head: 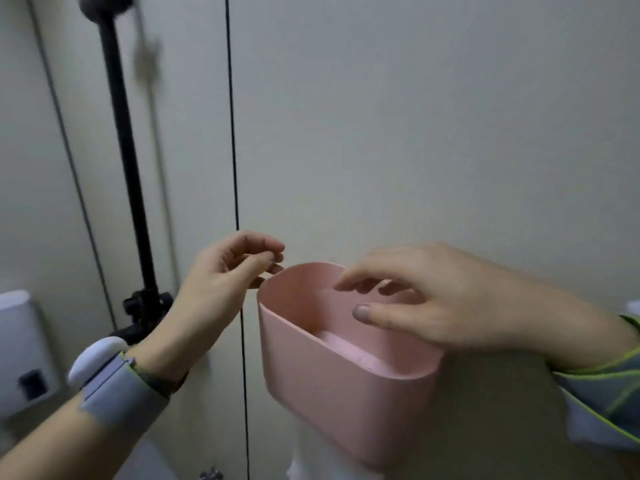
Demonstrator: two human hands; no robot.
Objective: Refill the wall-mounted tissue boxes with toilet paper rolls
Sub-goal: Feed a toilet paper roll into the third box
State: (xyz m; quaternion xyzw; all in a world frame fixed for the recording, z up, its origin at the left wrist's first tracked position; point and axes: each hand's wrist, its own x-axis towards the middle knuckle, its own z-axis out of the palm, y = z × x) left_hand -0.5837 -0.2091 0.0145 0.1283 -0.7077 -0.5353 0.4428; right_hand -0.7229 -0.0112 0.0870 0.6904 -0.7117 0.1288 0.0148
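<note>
Hands empty and loosely curled, my left hand point(225, 271) beside and right hand point(426, 299) over the open pink wall-mounted tissue box point(346, 375), I'd lower a roll in squarely.

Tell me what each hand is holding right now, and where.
Nothing is clearly held. The left hand has curled fingers at the pink box's left rim; a grip there cannot be told. The right hand hovers over the opening, fingers relaxed.
</note>
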